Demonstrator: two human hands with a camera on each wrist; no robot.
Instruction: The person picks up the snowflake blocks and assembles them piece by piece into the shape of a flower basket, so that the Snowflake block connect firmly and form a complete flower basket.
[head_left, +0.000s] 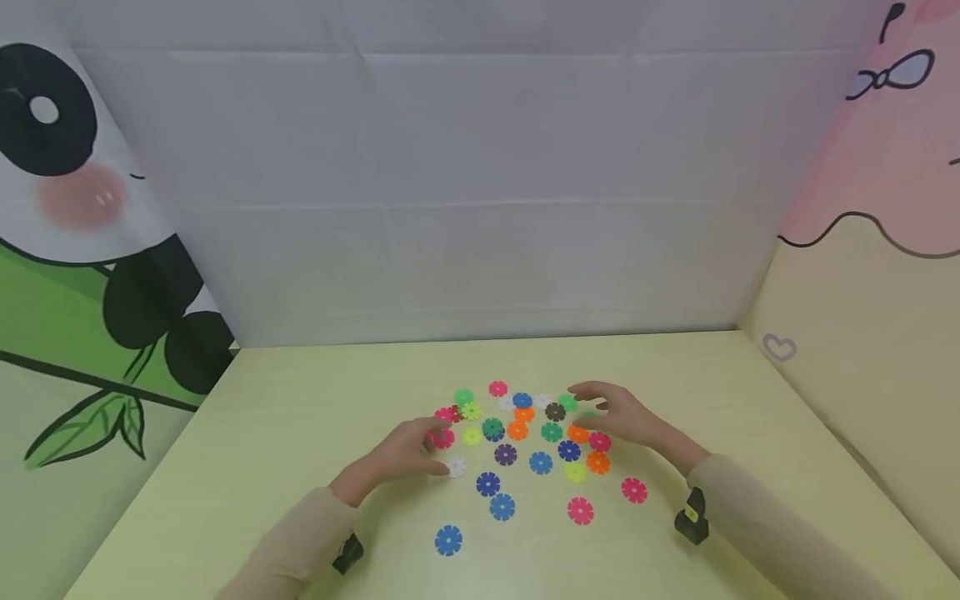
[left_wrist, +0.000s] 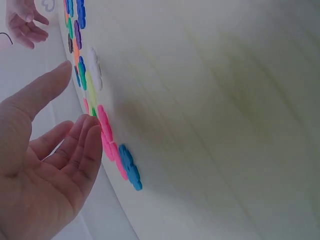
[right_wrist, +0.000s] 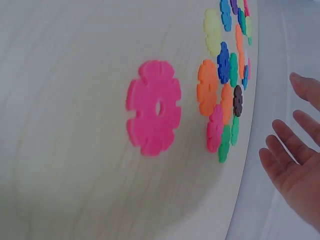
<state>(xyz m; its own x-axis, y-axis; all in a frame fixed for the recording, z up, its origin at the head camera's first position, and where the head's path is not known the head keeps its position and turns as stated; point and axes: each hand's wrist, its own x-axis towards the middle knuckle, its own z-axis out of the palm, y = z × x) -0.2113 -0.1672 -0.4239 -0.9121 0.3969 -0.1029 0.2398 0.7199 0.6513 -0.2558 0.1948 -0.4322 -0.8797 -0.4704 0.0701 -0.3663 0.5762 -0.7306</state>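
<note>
Discs between my left hand and right hand
Fingers loosely parted, contact unclear; tabletop extends to its far edge.

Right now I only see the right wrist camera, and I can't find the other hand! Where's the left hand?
Observer: The head view shows the left hand at the left side of the scattered discs.
Operator: Ooh, is it holding one?
Observer: No. In the left wrist view, its fingers and thumb are apart, with nothing gripped between them.
Operator: And which disc is at the very front?
Observer: A blue disc, lying by itself, the lowest one in the head view.
</note>
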